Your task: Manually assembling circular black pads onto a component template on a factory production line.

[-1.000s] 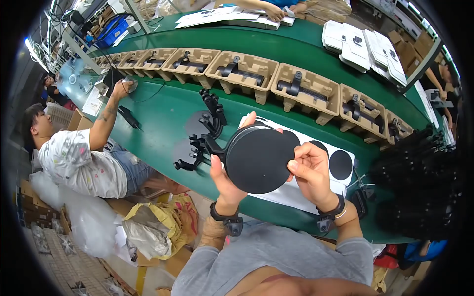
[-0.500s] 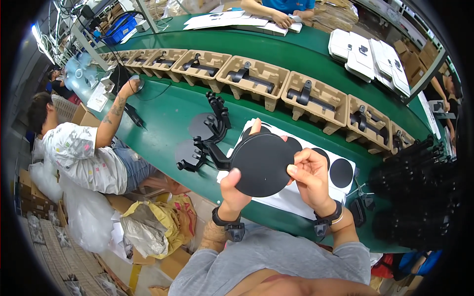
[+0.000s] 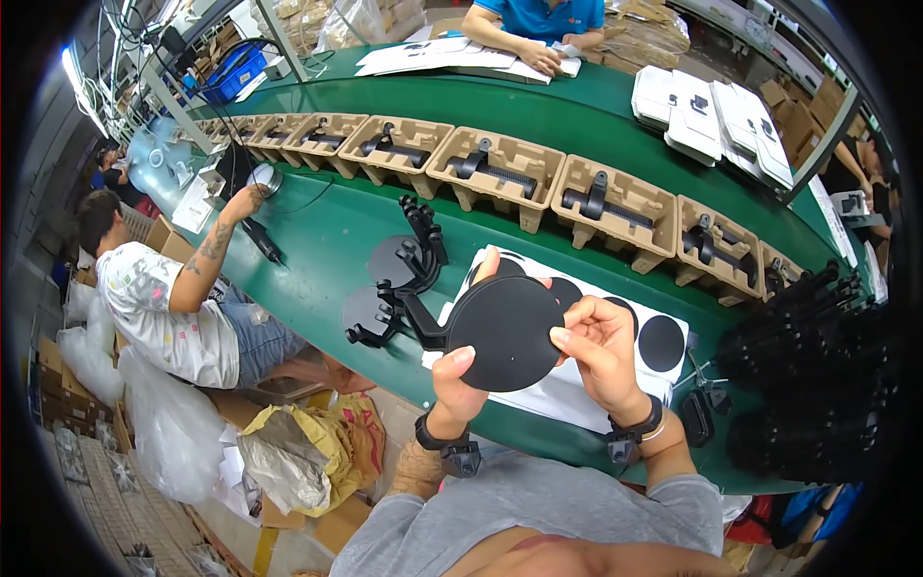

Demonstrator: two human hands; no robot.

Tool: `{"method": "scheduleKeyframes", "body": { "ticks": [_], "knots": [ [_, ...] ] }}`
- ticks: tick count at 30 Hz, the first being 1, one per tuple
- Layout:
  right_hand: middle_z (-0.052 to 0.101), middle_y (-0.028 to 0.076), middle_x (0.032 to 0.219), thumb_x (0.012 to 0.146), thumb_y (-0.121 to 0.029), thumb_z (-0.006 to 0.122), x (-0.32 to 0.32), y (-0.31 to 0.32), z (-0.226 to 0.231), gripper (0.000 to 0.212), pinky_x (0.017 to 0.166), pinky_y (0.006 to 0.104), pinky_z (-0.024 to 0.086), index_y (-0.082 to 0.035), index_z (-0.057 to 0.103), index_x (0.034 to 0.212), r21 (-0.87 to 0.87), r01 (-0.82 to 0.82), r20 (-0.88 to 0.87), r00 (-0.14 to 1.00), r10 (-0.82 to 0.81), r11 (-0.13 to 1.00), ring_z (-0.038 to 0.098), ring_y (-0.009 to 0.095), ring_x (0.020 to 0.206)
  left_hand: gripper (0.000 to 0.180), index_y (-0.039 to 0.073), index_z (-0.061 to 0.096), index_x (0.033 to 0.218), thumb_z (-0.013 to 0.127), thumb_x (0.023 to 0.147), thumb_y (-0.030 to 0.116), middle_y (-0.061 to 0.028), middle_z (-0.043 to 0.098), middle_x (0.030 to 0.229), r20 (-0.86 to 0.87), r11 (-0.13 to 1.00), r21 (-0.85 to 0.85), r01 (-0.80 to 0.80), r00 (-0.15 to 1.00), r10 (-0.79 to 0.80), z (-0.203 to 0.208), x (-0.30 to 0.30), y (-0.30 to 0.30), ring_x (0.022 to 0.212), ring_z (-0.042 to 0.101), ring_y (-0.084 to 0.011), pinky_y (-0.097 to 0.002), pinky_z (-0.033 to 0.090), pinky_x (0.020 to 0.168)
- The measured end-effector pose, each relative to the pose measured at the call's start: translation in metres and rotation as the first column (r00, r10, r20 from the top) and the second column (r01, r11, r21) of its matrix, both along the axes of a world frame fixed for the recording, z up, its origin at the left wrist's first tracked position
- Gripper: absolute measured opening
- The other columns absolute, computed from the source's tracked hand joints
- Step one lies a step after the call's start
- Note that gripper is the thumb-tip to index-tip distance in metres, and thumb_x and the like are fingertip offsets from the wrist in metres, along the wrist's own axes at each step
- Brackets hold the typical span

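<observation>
A round black stand base (image 3: 514, 337) with a bent black arm (image 3: 421, 322) to its left is held up in front of me, its flat face toward me. My left hand (image 3: 461, 380) grips it from the left, the thumb on the near edge and fingers behind. At the right edge, my right hand (image 3: 601, 351) pinches the rim between thumb and fingers; whether a separate pad lies over the face I cannot tell. Below lies a white sheet (image 3: 567, 404) carrying round black pads (image 3: 661, 343), partly hidden by my hands.
Several black stands with round bases (image 3: 370, 313) stand left on the green table (image 3: 317, 226). Brown moulded trays (image 3: 615, 202) with black parts run in a row behind. Dark parts are heaped (image 3: 808, 375) at right. Co-workers sit at left (image 3: 168, 298) and across the table (image 3: 538, 29).
The round base has shifted slightly left and down with both my hands still on it. The co-worker's arm at left has moved a little.
</observation>
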State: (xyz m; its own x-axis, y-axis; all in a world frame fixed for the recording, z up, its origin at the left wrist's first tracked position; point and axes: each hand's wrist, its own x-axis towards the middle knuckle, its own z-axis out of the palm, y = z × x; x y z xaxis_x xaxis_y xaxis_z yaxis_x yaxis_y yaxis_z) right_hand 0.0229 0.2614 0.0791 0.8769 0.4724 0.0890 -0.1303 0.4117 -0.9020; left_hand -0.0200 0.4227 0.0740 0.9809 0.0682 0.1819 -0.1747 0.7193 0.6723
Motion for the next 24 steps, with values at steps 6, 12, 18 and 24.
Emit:
{"method": "scheduleKeyframes", "body": {
  "ticks": [6, 12, 18, 24],
  "knots": [
    [0.067, 0.011, 0.081, 0.085, 0.003, 0.066, 0.005, 0.003, 0.002, 0.005, 0.06, 0.0232, 0.052, 0.004, 0.063, 0.089, -0.072, 0.005, 0.002, 1.0, -0.005, 0.997, 0.064, 0.011, 0.068, 0.104, 0.008, 0.01, 0.153, 0.057, 0.068, 0.045, -0.0335, 0.043, 0.134, 0.019, 0.998, 0.067, -0.002, 1.0, 0.001, -0.005, 0.0, 0.005, 0.117, 0.054, -0.0418, -0.048, 0.047, 0.099],
    [0.068, 0.01, 0.076, 0.083, 0.001, 0.07, 0.007, 0.012, 0.0, 0.007, 0.058, 0.023, 0.054, 0.005, 0.066, 0.086, -0.185, 0.083, 0.107, 0.992, -0.063, 0.979, 0.066, 0.012, 0.064, 0.105, 0.008, 0.01, 0.153, 0.058, 0.067, 0.045, -0.0311, 0.045, 0.134, 0.028, 0.992, 0.12, -0.027, 0.999, 0.024, -0.01, -0.001, 0.012, 0.118, 0.054, -0.039, -0.045, 0.046, 0.099],
    [0.071, 0.011, 0.07, 0.08, -0.005, 0.075, 0.008, 0.026, 0.01, 0.011, 0.056, 0.022, 0.054, 0.004, 0.07, 0.076, -0.47, 0.314, 0.405, 0.907, -0.114, 0.825, 0.068, 0.011, 0.06, 0.104, 0.006, 0.015, 0.152, 0.059, 0.064, 0.041, -0.0301, 0.045, 0.135, 0.013, 0.983, 0.164, -0.082, 0.997, 0.081, -0.018, -0.001, 0.016, 0.118, 0.053, -0.0408, -0.0449, 0.044, 0.102],
    [0.056, 0.004, 0.051, 0.068, -0.012, 0.085, 0.019, 0.027, 0.009, 0.03, 0.043, 0.0248, 0.039, 0.0, 0.059, 0.059, -0.578, 0.597, 0.674, 0.733, -0.086, 0.556, 0.049, 0.009, 0.045, 0.097, 0.009, 0.019, 0.151, 0.056, 0.067, 0.042, -0.0301, 0.039, 0.14, 0.0, 0.993, -0.114, 0.041, 0.999, -0.042, -0.029, 0.003, 0.029, 0.122, 0.049, -0.0432, -0.056, 0.045, 0.098]
  ]
}}
